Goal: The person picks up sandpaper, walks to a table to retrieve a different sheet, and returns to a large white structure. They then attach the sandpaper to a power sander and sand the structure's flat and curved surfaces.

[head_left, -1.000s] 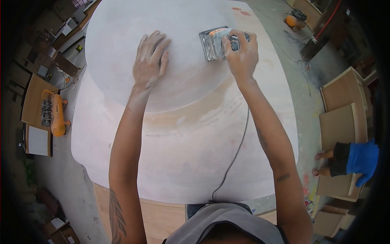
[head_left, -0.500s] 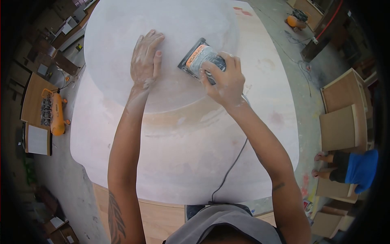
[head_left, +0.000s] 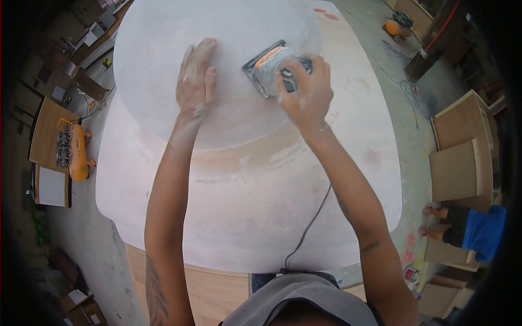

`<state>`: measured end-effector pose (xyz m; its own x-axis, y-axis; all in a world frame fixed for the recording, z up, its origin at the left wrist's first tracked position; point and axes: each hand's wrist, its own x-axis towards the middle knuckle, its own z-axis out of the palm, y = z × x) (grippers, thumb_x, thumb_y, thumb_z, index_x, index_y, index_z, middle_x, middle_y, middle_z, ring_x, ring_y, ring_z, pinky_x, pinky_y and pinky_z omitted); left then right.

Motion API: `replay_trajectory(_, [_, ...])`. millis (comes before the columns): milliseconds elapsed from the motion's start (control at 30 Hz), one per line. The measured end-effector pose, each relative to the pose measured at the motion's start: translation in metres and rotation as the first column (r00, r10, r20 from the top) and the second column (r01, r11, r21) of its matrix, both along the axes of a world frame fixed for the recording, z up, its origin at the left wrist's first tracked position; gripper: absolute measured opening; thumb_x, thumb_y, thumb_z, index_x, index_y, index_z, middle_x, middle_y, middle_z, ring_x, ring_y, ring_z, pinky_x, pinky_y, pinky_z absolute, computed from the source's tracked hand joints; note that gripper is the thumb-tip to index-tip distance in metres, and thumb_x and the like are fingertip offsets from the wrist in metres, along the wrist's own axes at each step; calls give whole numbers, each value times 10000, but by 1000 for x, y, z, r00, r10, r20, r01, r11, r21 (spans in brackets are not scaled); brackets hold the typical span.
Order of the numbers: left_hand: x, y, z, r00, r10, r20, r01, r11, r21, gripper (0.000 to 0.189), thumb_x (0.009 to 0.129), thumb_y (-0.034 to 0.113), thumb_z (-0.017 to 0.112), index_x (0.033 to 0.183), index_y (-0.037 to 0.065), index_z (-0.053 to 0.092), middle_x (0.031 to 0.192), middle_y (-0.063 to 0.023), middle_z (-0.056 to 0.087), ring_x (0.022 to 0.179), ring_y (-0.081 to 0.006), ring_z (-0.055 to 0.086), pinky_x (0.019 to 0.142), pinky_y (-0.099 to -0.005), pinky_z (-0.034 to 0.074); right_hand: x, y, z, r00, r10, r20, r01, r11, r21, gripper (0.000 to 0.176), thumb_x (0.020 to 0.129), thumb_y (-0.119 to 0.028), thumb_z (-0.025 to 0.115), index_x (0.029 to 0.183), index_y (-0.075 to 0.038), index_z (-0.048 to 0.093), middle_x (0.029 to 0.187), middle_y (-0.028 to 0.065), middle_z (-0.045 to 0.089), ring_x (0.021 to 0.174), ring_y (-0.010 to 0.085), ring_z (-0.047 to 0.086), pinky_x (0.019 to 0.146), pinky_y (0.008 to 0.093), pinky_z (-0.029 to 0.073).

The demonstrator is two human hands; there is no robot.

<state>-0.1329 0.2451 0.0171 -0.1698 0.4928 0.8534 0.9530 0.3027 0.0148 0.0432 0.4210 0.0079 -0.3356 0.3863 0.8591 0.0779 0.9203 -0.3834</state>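
Note:
A round whitish disc (head_left: 234,108) lies on a larger pale board (head_left: 255,217). My left hand (head_left: 196,79) rests flat on the disc, left of its middle, dusted white, with nothing in it. My right hand (head_left: 309,89) is wrapped round a dusty power sander (head_left: 272,65) with an orange band, whose flat pad sits on the disc to the right of my left hand. The sander's dark cord (head_left: 310,224) runs down over the board to its near edge. Pale dust coats both hands.
At the left stands an orange air compressor (head_left: 79,152); another compressor (head_left: 397,30) is at the top right. Wooden cabinets (head_left: 454,168) line the right side, near a person in a blue shirt (head_left: 484,231). A paint can (head_left: 411,274) stands on the floor at the lower right.
My right hand and the sander have moved slightly up and to the right, and the sander has turned a little. My left hand stays in nearly the same place.

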Motion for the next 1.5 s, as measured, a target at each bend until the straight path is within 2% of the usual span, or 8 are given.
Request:
replay_trajectory(167, [4, 2, 2, 991, -113, 76, 109, 992, 63, 486, 1122, 375, 330, 1436, 88, 564, 1466, -98, 618, 1378, -320, 556, 1239, -493, 340, 11, -16, -11, 994, 96, 57, -106, 972, 211, 276, 717, -196, 808, 966, -300, 746, 1134, 93, 638, 952, 304, 609, 673, 384, 582])
replay_trajectory(467, [10, 4, 6, 994, 76, -81, -88, 983, -160, 294, 1017, 200, 600, 1287, 152, 707, 1474, -30, 628, 1444, -268, 506, 1265, -506, 309, 4, 61, -17, 999, 36, -34, -35, 999, 21, 181, 808, -218, 800, 975, -214, 732, 1036, 100, 608, 981, 332, 630, 734, 456, 560])
replay_trajectory(667, [10, 3, 7, 989, 110, -99, -128, 971, -200, 305, 997, 200, 629, 1289, 198, 718, 1492, -17, 612, 1472, -247, 468, 1269, -499, 306, -17, 111, -20, 997, -63, -41, 56, 985, -164, 192, 868, -274, 774, 1036, -204, 714, 1065, 103, 618, 965, 346, 665, 778, 467, 550])
replay_trajectory(833, [10, 0, 6, 990, 98, -101, -116, 973, -200, 329, 994, 177, 599, 1304, 191, 709, 1497, -26, 604, 1472, -268, 465, 1265, -509, 302, -20, 113, -10, 973, -202, 108, 228, 896, -380, 198, 899, -304, 745, 1074, -226, 696, 1062, 104, 619, 949, 355, 675, 789, 468, 550])
replay_trajectory(967, [15, 6, 8, 991, 87, -98, -107, 971, -213, 360, 1001, 157, 542, 1335, 161, 678, 1511, -34, 590, 1469, -282, 469, 1265, -514, 294, -18, 96, -9, 981, -193, 33, 194, 932, -306, 179, 891, -294, 745, 1053, -230, 706, 1059, 97, 615, 965, 341, 667, 801, 467, 552])
replay_trajectory(1033, [14, 8, 8, 995, 62, -75, -76, 978, -194, 368, 1011, 157, 523, 1351, 143, 660, 1512, -43, 588, 1467, -288, 472, 1262, -517, 297, -15, 74, -3, 986, -152, -69, 143, 982, -120, 158, 875, -286, 753, 1022, -241, 720, 1068, 91, 611, 987, 328, 649, 768, 462, 564])
replay_trajectory(1233, [5, 1, 4, 999, -42, 2, 42, 996, -83, 382, 1026, 143, 483, 1377, 93, 625, 1480, -81, 611, 1450, -306, 496, 1250, -526, 314, -9, 19, 5, 999, -13, -52, 15, 999, 35, 136, 840, -240, 783, 968, -252, 737, 1087, 89, 605, 980, 324, 625, 672, 451, 572])
replay_trajectory(1500, [9, 0, 8, 1000, 18, -21, -21, 992, -122, 340, 979, 62, 527, 1283, 90, 677, 1444, -79, 639, 1437, -293, 512, 1246, -517, 330, -19, 87, 6, 996, -63, -64, 63, 998, 1, 134, 853, -260, 772, 974, -217, 734, 1029, 109, 624, 941, 353, 650, 746, 474, 553])
